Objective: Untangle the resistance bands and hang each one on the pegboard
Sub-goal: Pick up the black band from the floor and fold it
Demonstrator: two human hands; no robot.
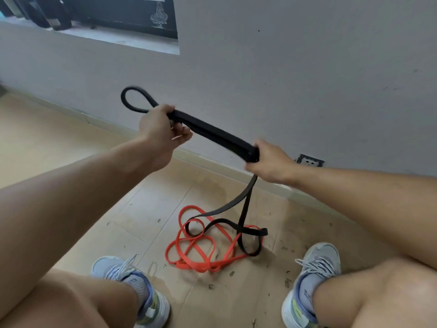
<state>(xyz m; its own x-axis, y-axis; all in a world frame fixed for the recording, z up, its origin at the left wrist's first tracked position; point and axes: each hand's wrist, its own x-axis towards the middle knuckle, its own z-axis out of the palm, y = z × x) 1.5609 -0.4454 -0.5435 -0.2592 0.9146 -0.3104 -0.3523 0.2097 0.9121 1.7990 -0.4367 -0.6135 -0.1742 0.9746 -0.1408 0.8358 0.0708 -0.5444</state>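
Both hands, left (158, 129) and right (269, 163), are gripping the black band (220, 136); it is trailing into the orange band (201, 252), nothing hung.

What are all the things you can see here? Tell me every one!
black band: 1, black, held up between both hands, its lower part trailing onto the floor over the orange band
orange band: 1, orange, in a tangled heap on the floor between the shoes
floor: 1, beige tiles with dark specks
wall: 1, grey, ahead
socket: 1, dark frame, low on the wall at right
window: 1, dark, upper left of the wall
shoes: 2, pale blue-grey with white laces, at the bottom
left hand: 1, grips the black band near its looped end
right hand: 1, grips the black band lower down
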